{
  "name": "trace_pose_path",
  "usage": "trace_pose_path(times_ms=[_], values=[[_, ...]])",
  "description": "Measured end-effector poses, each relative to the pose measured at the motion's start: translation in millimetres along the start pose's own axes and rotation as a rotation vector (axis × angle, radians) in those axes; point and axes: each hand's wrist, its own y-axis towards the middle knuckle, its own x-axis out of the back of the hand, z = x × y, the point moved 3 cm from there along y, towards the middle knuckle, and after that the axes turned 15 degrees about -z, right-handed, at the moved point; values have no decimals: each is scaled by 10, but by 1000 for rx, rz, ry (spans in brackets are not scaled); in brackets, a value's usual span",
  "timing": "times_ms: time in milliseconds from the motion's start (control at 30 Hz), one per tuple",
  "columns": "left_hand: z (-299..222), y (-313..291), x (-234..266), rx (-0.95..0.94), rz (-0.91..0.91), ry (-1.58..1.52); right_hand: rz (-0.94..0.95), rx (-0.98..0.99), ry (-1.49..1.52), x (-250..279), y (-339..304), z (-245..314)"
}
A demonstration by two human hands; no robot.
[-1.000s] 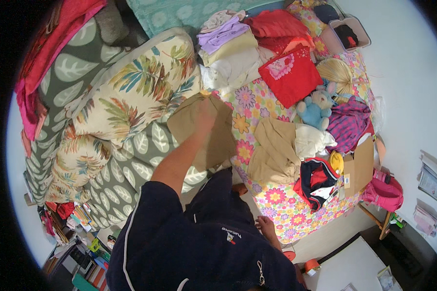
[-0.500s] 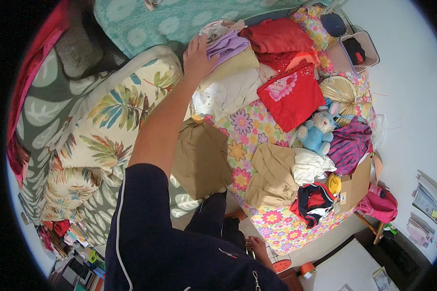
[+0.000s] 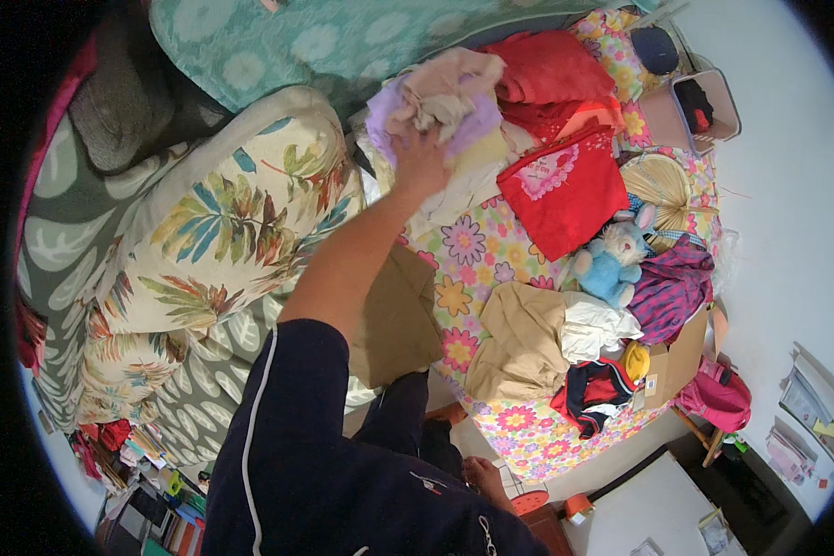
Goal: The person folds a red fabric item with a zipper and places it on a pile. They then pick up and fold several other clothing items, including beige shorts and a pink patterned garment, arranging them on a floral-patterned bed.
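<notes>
My left hand (image 3: 422, 162) reaches across the bed, its fingers closed on a bunched pale pink-beige garment (image 3: 449, 79), smeared by motion. Beneath that garment lie a lilac garment (image 3: 380, 116) and a stack of pale yellow and white clothes (image 3: 454, 190). A folded brown garment (image 3: 394, 320) lies under my forearm, close to my knees. Low beside my lap, my right hand (image 3: 485, 477) hangs with its fingers curled and nothing visible in them.
Right of the pile lie red clothes (image 3: 561, 190), a blue plush rabbit (image 3: 612, 259), tan trousers (image 3: 519, 338) and a cardboard box (image 3: 676, 361). A patterned pillow (image 3: 222, 213) is on the left. A pink basket (image 3: 713, 102) stands at the far right.
My left hand has moved right over the pile. The pink-beige garment is now bunched up in it, and the lilac one beneath has shifted. My right hand stays low beside my lap.
</notes>
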Motion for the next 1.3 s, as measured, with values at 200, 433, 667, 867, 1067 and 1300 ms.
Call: trace_pose_path(times_ms=[200, 433, 667, 867, 1067, 1300], values=[[-92, -87, -22, 5, -62, -37, -5, 4, 30, -192, 46, 356], [-20, -55, 16, 47, -15, -84, 21, 40, -30, -227, 130, 461], [227, 176, 157, 374, -221, -638, 2, 35, -42, -207, 127, 545], [584, 256, 137, 579, -220, -870, 13, 61, -43, -203, 160, 607], [687, 330, 391, 607, -328, -513, -22, 55, -21, -221, 174, 629], [547, 649, 530, 256, -352, -311, -13, 71, -70, -155, 288, 487]])
